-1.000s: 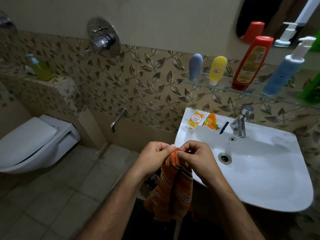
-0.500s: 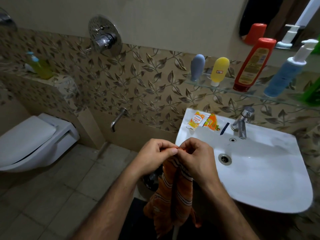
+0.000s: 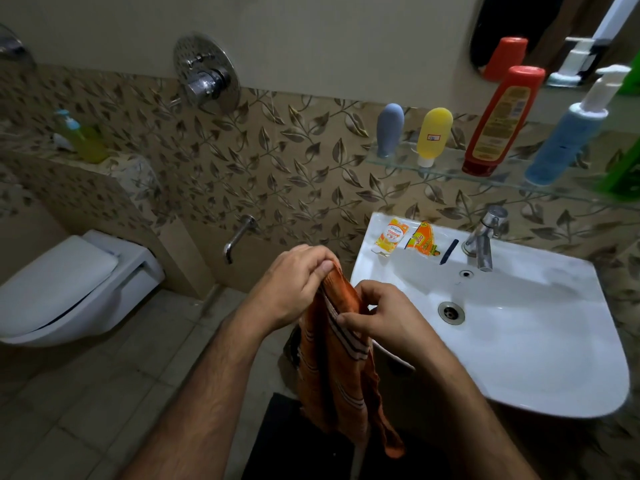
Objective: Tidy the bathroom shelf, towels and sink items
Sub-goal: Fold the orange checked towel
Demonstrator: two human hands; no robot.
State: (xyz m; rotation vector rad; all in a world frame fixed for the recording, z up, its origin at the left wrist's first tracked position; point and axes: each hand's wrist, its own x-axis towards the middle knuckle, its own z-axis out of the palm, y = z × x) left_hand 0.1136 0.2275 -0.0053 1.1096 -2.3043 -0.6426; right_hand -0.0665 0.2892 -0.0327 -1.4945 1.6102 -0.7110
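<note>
the person's left hand (image 3: 294, 289) pinches the top edge of an orange striped towel (image 3: 341, 368), fingers curled tight over the fabric. the right hand (image 3: 384, 318), just beside it at 3 o'clock, grips the same towel a little lower, thumb and fingers closed on a fold. the towel hangs down between the forearms, its lower end near the bottom of the view, covering part of the front left rim of the white sink (image 3: 519, 358).

at 9 o'clock from the hands stands a white toilet (image 3: 69, 289), lid down. on the sink's back ledge, at 1 o'clock from the hands, lie a yellow sachet (image 3: 390, 235), an orange sachet (image 3: 423, 239) just beside it and a small dark stick (image 3: 449, 251), left of the chrome tap (image 3: 483, 237).

above, a glass shelf (image 3: 450, 169) carries a grey tube (image 3: 389, 129), a yellow tube (image 3: 433, 135), a red bottle (image 3: 500, 121) and a blue pump bottle (image 3: 568, 133), all upright in a row. a green thing at the right edge is cut off.
</note>
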